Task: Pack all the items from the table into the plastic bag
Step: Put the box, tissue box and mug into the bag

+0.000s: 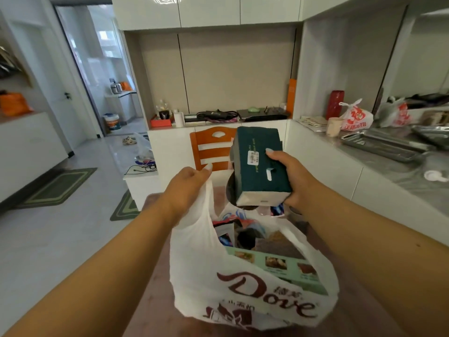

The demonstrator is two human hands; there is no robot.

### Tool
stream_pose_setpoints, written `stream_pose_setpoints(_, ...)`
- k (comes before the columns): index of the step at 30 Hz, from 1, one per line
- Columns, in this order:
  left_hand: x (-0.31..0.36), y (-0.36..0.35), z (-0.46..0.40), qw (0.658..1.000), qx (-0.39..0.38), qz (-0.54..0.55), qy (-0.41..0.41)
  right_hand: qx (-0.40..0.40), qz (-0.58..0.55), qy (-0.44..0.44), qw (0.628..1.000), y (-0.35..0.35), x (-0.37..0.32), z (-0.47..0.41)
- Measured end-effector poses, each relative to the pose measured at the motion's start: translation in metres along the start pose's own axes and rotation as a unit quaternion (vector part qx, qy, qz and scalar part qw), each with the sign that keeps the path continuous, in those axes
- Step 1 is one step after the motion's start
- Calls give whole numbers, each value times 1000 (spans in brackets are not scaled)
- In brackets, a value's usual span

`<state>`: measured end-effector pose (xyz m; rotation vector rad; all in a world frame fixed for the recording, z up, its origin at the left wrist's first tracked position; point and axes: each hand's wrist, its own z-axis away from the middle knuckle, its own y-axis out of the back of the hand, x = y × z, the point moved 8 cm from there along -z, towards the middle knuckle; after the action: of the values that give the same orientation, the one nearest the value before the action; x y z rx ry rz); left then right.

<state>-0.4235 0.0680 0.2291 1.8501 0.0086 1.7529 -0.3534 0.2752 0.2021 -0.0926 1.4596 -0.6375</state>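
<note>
A white plastic bag (209, 271) with brown Dove lettering stands on the brownish table (150, 310) in front of me. Its mouth gapes open, showing several packed items, among them a light green box with food pictures (279, 263). My left hand (187, 183) pinches the bag's left handle and holds it up. My right hand (289, 176) grips a dark green tissue pack (260, 164) in the air above the bag's far side, tilted with its pale end toward me.
An orange wooden chair (209, 149) stands beyond the table. A grey counter (401, 173) at right carries metal trays, a paper cup and tied plastic bags. A sideboard at the back holds a laptop and cables. Green mats lie on the floor at left.
</note>
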Motion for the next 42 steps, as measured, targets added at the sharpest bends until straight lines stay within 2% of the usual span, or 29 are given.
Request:
stream_pose_setpoints(4,10,5,28,990,60,-120,-33,-16,15,-28,999,-8,16,25)
stream_pose_setpoints(6,6,4,34,981,76,-180,-18,-24,18,-40,999,-12,27,32)
stream_pose_setpoints(7,1,6,34,983,84,-161,2,-28,21,-46,998,-13,32,35)
stream_pose_setpoints(9,-11,8,34,995,82,-13,61,-34,46,-62,996,-11,41,37)
stream_pose_setpoints(11,-17,8,34,985,73,126,95,-41,100,-77,991,-8,47,39)
stream_pose_setpoints(13,-18,7,34,972,62,200,109,-48,164,-81,982,-6,48,39)
stream_pose_setpoints(16,-15,5,36,956,45,263,122,-74,191,-38,978,-17,34,32)
stream_pose_setpoints(19,-17,5,33,940,33,316,127,-107,139,-5,985,-41,30,23)
stream_pose_setpoints(22,-20,6,29,922,19,369,114,-146,142,-14,979,-54,51,14)
stream_pose_setpoints(25,-24,9,29,922,20,369,117,-140,225,-59,963,-41,65,13)
stream_pose_setpoints(27,-26,11,30,927,28,352,125,-140,291,-71,944,-30,58,11)
stream_pose_setpoints(29,-25,10,31,931,29,341,125,-175,368,-110,907,-25,50,4)
stream_pose_setpoints(32,-22,6,30,933,13,338,120,-242,496,-250,795,-25,60,4)
stream_pose_setpoints(34,-20,2,28,936,-6,333,118,-257,556,-292,734,-29,69,4)
stream_pose_setpoints(35,-20,0,27,937,-14,328,118,-242,576,-284,727,-31,72,-1)
stream_pose_setpoints(37,-20,-1,26,940,-20,321,115,-200,629,-209,721,-36,68,-16)
stream_pose_setpoints(40,-20,0,24,942,-18,317,110,-192,710,-58,675,-51,59,-22)
stream_pose_setpoints(42,-19,0,22,942,-20,318,108,-186,708,3,681,-61,60,-14)
